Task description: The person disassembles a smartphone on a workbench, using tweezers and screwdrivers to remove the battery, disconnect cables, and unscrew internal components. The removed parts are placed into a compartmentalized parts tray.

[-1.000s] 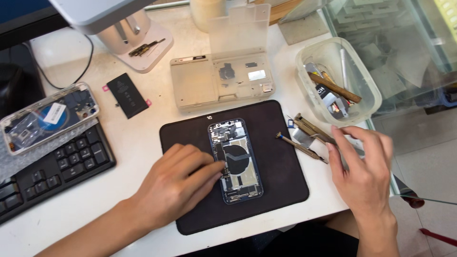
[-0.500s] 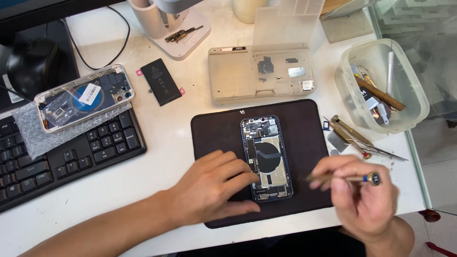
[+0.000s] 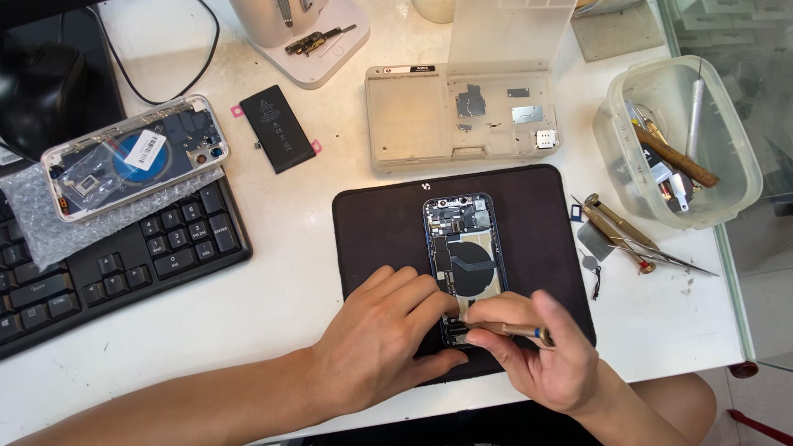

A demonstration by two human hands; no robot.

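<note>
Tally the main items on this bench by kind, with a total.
Opened phones: 2, one on the black mat, one on the bubble wrap
Loose battery: 1
Keyboard: 1
Black mat: 1
Parts tray: 1
Clear tub of tools: 1
Screwdriver in right hand: 1
Total: 8
Left hand steadies the phone.

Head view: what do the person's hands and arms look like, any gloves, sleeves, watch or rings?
Both are bare. The left hand wears no glove, and its forearm shows no sleeve as far as the frame's lower left edge. The right hand is likewise ungloved, with a bare wrist. No watch, bracelet or ring shows on either. Fingernails look short and plain. Nothing further up the arms is in view.
</note>
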